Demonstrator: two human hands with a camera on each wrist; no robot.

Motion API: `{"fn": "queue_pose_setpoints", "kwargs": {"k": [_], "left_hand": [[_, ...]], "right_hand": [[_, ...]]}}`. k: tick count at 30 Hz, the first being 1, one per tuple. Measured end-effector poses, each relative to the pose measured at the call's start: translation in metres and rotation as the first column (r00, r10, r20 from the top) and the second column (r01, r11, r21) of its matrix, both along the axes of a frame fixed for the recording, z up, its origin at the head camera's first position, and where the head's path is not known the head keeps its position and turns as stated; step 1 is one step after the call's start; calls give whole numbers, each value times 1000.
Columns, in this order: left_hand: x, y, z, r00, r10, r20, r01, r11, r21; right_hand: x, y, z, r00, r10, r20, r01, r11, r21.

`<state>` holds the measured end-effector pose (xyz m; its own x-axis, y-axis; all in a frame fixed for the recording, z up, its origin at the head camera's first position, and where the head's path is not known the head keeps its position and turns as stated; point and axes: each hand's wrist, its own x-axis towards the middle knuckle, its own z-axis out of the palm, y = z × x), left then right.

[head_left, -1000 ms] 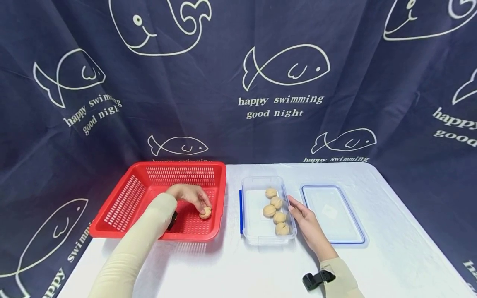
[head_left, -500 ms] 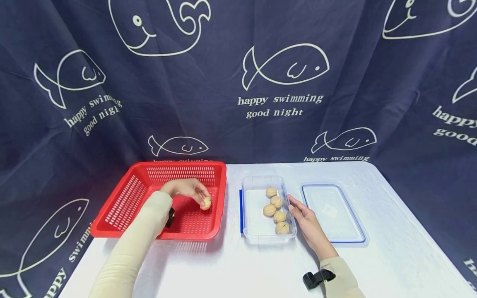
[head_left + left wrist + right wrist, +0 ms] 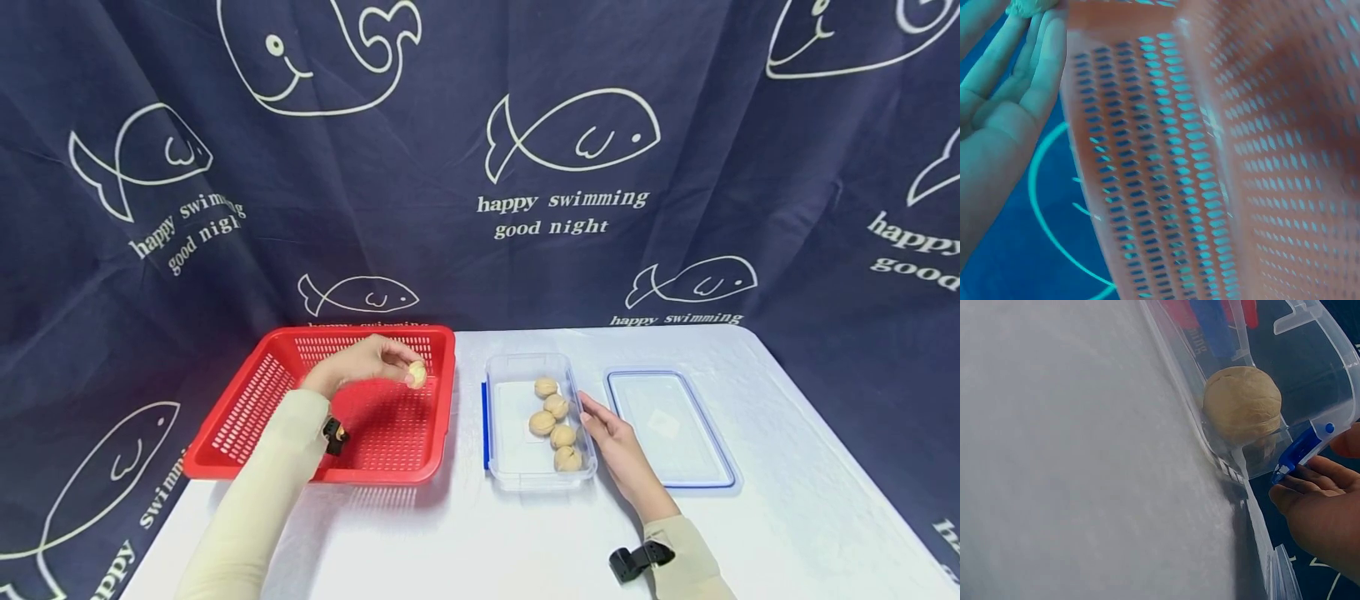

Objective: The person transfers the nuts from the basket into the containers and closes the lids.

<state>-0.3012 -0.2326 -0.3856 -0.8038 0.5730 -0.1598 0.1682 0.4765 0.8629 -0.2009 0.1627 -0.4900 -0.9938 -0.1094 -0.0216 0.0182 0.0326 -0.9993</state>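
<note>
My left hand (image 3: 367, 360) pinches a walnut (image 3: 417, 375) between thumb and fingertips, above the inside of a red plastic basket (image 3: 448, 408). In the left wrist view, only the lower part of that walnut (image 3: 1030, 6) shows at the top edge. My right hand (image 3: 618, 450) rests along the right outer wall of a clear plastic container (image 3: 513, 482), fingers fairly straight. Several walnuts (image 3: 543, 423) lie in the container, mostly in its right half. In the right wrist view, the fingers (image 3: 1319, 481) touch the container's blue side latch (image 3: 1300, 450).
A clear lid with a blue seal (image 3: 675, 429) lies flat right of the container, close to my right hand. A small tan patch (image 3: 342, 434) shows beside the black camera on my left wrist. A dark blue curtain (image 3: 570, 275) hangs behind the white table (image 3: 510, 542).
My left hand has lifted the walnut from the basket floor, up and toward the back. My right hand and the container stay where they were.
</note>
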Motion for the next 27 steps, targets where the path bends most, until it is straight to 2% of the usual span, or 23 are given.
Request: {"fn": "queue_pose_setpoints", "kwargs": {"k": [6, 10, 14, 18, 23, 27], "left_hand": [[10, 15, 17, 991, 112, -69, -109, 993, 49], [21, 31, 30, 978, 208, -32, -201, 970, 137], [36, 51, 42, 962, 272, 32, -271, 929, 253], [51, 71, 48, 947, 312, 80, -320, 882, 346], [72, 100, 51, 928, 353, 120, -369, 822, 434], [83, 122, 46, 923, 361, 137, -381, 798, 467]], "right_hand": [[0, 0, -2, 1000, -1, 4, 1, 1000, 1], [0, 0, -2, 1000, 1, 10, -1, 1000, -3], [0, 0, -2, 1000, -3, 17, 3, 1000, -2], [1, 1, -1, 1000, -12, 14, 12, 1000, 8], [1, 2, -1, 1000, -13, 12, 13, 1000, 2], [-1, 2, -1, 1000, -9, 24, 9, 1000, -1]]}}
